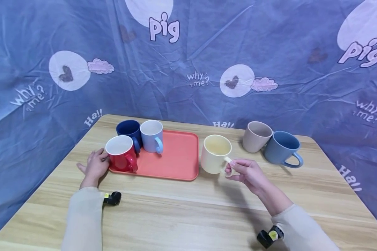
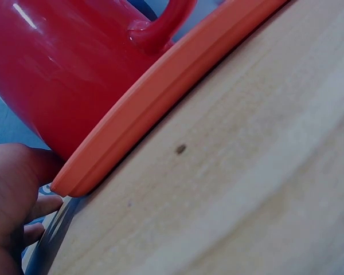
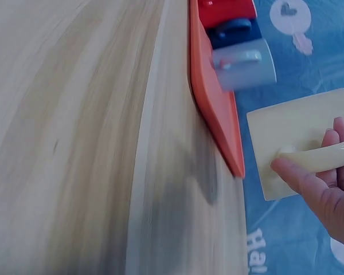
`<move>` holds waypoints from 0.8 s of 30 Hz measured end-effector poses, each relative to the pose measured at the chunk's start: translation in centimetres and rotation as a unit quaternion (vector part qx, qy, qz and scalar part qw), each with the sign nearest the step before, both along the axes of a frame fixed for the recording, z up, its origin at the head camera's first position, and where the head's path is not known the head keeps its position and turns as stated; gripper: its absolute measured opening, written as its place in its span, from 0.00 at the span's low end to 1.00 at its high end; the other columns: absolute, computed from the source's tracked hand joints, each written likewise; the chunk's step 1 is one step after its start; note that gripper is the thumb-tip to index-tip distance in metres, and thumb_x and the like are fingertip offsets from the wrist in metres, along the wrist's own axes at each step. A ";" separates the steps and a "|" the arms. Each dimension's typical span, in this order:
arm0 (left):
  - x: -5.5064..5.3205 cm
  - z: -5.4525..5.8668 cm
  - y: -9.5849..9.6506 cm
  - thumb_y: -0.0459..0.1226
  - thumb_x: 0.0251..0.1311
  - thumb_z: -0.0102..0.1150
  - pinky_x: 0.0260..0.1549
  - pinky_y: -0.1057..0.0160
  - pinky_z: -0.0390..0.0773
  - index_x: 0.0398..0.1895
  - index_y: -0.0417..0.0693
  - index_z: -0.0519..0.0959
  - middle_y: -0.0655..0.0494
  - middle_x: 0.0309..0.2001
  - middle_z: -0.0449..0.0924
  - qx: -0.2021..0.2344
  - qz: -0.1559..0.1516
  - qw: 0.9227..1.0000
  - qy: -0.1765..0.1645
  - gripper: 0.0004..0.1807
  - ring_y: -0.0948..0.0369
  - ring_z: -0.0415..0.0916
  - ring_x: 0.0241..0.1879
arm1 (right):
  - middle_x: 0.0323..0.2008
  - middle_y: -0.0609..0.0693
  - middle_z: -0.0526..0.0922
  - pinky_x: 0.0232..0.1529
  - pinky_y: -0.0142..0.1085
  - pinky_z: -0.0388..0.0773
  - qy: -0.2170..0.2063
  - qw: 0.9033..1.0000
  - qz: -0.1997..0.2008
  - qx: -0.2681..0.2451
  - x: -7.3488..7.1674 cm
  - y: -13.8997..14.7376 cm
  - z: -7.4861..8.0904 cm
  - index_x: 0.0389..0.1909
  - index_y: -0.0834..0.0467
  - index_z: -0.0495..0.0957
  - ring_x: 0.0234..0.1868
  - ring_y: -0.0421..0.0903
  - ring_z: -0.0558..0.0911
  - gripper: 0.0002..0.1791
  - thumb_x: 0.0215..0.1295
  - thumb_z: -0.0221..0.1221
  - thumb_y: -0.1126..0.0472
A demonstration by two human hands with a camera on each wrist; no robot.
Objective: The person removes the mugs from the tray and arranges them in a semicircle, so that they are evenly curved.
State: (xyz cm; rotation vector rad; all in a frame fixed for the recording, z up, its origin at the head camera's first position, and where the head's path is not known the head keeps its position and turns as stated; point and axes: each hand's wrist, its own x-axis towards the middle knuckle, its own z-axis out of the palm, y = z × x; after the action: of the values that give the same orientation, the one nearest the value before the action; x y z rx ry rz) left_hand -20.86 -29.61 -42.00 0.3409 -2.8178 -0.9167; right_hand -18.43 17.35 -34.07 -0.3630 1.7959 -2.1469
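Observation:
My right hand (image 1: 249,174) grips the handle of a pale yellow mug (image 1: 212,162), which hangs above the table just right of the tray. In the right wrist view the thumb lies along the mug's handle (image 3: 321,157). My left hand (image 1: 96,164) rests by the left edge of a coral-red tray (image 1: 176,157), its thumb side right at the tray's corner and the red mug (image 1: 120,157). Also on the tray stand a dark blue mug (image 1: 125,129) and a light blue mug (image 1: 149,137), both upright behind the red one.
At the back right of the wooden table (image 1: 176,216) stand a grey-beige mug (image 1: 254,139) and a steel-blue mug (image 1: 278,150), side by side. A blue printed cloth (image 1: 188,52) hangs behind the table and along its sides.

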 end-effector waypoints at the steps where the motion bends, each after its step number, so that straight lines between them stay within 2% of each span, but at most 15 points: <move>1: 0.0 0.0 0.0 0.38 0.58 0.40 0.43 0.33 0.18 0.50 0.39 0.71 0.37 0.60 0.55 0.001 0.000 1.000 0.000 0.19 0.41 0.40 0.60 | 0.24 0.51 0.77 0.37 0.43 0.75 0.002 1.000 0.001 -0.005 0.1 0.5 -0.1 0.25 0.60 0.78 0.31 0.42 0.77 0.13 0.61 0.45 0.71; 9: -0.1 -0.1 -0.2 0.38 0.57 0.39 0.43 0.34 0.19 0.50 0.39 0.71 0.38 0.60 0.54 -0.001 -0.001 1.000 -0.004 0.20 0.41 0.41 0.60 | 0.26 0.51 0.78 0.38 0.43 0.75 0.010 0.999 0.001 -0.049 0.6 3.9 -0.9 0.29 0.61 0.79 0.33 0.42 0.77 0.14 0.62 0.43 0.72; 14: 0.0 0.0 -0.2 0.39 0.57 0.40 0.43 0.33 0.19 0.50 0.39 0.70 0.37 0.60 0.54 0.000 -0.002 1.000 0.004 0.20 0.41 0.40 0.60 | 0.27 0.51 0.78 0.39 0.42 0.74 0.015 0.998 0.006 -0.063 1.0 6.1 -1.3 0.32 0.62 0.79 0.33 0.43 0.78 0.15 0.63 0.42 0.72; 24: 0.0 0.1 0.0 0.39 0.57 0.40 0.44 0.34 0.18 0.51 0.37 0.69 0.37 0.60 0.53 0.004 0.002 1.000 -0.007 0.21 0.41 0.39 0.61 | 0.29 0.52 0.79 0.39 0.41 0.75 0.020 0.996 0.012 -0.091 2.0 9.6 -2.3 0.35 0.64 0.78 0.35 0.42 0.78 0.17 0.64 0.39 0.73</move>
State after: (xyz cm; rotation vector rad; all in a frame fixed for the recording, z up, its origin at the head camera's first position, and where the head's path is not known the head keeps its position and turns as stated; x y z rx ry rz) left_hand -20.88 -29.63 -41.93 0.3543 -2.8259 -0.9280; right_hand -16.41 26.93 -36.40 -0.4704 1.6126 -2.3085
